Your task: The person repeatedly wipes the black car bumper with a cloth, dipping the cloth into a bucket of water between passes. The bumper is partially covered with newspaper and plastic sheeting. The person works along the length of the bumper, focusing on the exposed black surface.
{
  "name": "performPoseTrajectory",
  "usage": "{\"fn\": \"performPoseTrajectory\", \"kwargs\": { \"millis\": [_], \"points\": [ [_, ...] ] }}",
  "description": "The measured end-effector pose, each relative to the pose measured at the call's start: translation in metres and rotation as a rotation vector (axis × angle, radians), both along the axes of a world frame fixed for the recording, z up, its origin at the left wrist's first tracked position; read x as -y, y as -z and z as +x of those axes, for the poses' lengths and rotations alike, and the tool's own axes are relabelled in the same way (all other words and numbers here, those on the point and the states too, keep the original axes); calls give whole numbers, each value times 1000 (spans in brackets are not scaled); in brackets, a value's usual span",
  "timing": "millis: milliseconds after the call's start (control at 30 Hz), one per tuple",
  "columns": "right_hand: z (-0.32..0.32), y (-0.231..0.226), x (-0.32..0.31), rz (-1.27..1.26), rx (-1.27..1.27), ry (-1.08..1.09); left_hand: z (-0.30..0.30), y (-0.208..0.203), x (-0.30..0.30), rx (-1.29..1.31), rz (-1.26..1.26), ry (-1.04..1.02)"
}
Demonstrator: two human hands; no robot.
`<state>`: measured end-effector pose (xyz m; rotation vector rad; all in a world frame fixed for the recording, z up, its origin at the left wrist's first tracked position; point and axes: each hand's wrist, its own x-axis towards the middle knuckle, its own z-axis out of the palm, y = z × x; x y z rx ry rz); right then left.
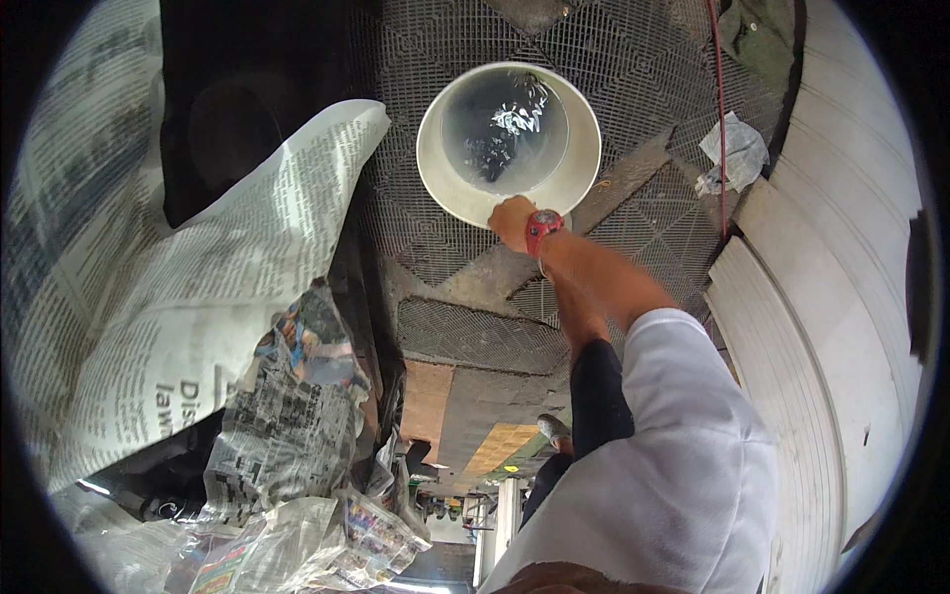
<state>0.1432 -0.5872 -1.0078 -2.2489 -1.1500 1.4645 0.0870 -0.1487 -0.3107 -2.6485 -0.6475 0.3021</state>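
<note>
Dark grey grid matting [435, 233] covers the floor here, with a pale slatted panel [792, 327] running along the right side. Closest to me is the person's white sleeve [683, 396], and below it a leg in black shorts [601, 401]. The bare forearm reaches forward to a red watch [542, 228] strapped at the wrist. Just past it, the right hand [510, 222] is closed, its fingers curled over the near rim of a cream bucket [435, 158]; how the left hand stands, I can't tell. The bucket is out ahead of the person, over the matting, its mouth facing up, and cloudy grey liquid [465, 124] inside throws back bright reflections. Whether its base touches the floor I can't make out. Off to the left, big newspaper sheets [267, 228] drape over something dark, and more crumpled newsprint [287, 426] bunches below them. Beyond the bucket on the right, a thin red cord [721, 109] passes in front of a crumpled whitish sheet [737, 150], and a dark green cloth [760, 40] lies farther up.
</note>
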Motion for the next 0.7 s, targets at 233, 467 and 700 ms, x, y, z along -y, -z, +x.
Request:
{"fn": "performPoseTrajectory", "kwargs": {
  "millis": [233, 467, 700],
  "points": [
    [53, 102, 40, 5, -432, 272, 13, -6, -2, -16, 20, 7],
    [59, 188, 57, -421, 110, 926, 31, -17, 3, -13, 60, 31],
    [9, 171, 30, -131, -918, 1601, 20, -59, 1, 55, 72, 68]
  ]
}}
